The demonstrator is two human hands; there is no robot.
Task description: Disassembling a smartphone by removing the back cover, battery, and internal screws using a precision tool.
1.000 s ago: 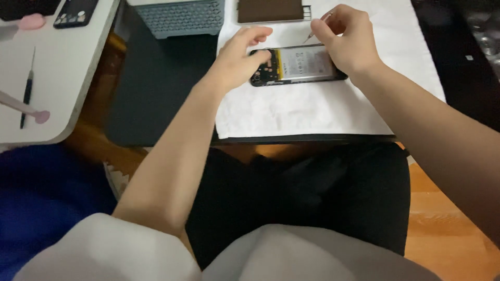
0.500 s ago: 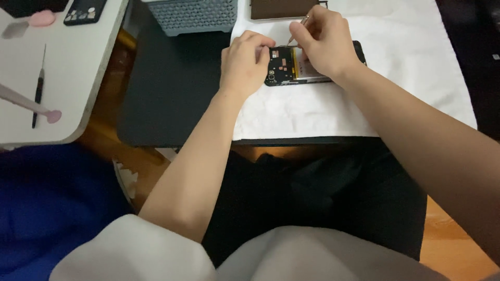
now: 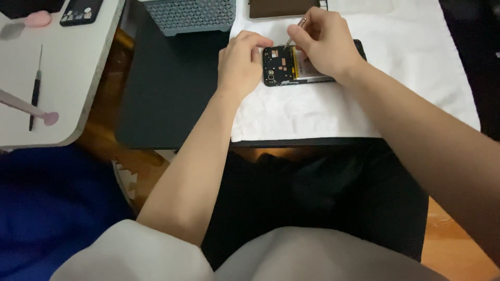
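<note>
An opened black phone (image 3: 280,65) with its back cover off lies on a white cloth (image 3: 396,83) spread over a black table (image 3: 166,93). My left hand (image 3: 240,62) rests at the phone's left end and steadies it with bent fingers. My right hand (image 3: 324,42) lies over the phone's right half and pinches a thin metal tool (image 3: 295,32), tip down on the exposed board near the battery.
A grey perforated box (image 3: 190,15) stands at the table's far edge, a brown flat panel (image 3: 281,7) beside it. On the white side table (image 3: 67,78) at left lie a small screwdriver (image 3: 35,88), a pink-tipped tool (image 3: 31,109) and a dark phone part (image 3: 80,11).
The view has shifted so the phone sits a little further left. Both hands have closed in on it, the left now at its end, the right tool tip on the board.
</note>
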